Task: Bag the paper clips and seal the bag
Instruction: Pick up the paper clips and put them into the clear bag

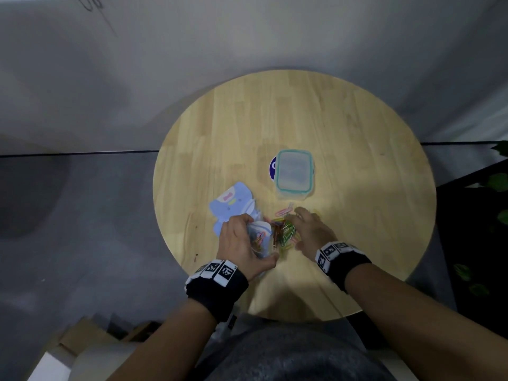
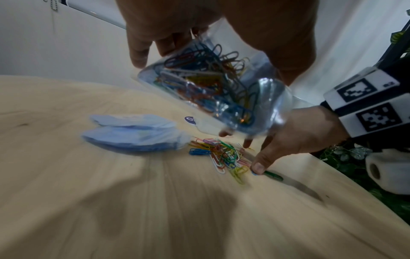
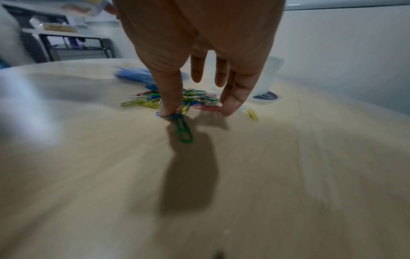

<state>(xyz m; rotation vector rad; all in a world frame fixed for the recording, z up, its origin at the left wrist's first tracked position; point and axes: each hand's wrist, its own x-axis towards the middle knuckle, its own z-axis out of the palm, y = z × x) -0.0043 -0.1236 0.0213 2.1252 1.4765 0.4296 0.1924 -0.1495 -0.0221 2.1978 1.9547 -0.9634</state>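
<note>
**Round wooden worktop in a grey-floored room**

A round worktop (image 1: 343, 133) of pale jointed wood planks is seen from above, and it is lit from overhead, so that soft shadows are cast on its near part. A white wall (image 1: 247, 37) stands beyond the worktop. A grey floor (image 1: 82, 215) lies to the left of the worktop. Green leaves (image 1: 497, 182) against a dark surface are seen to the right of the worktop. Cardboard boxes (image 1: 90, 339) lie below its near left edge. A dark-framed shelf unit (image 3: 73, 45) is seen blurred beyond the worktop in the right wrist view.
</note>
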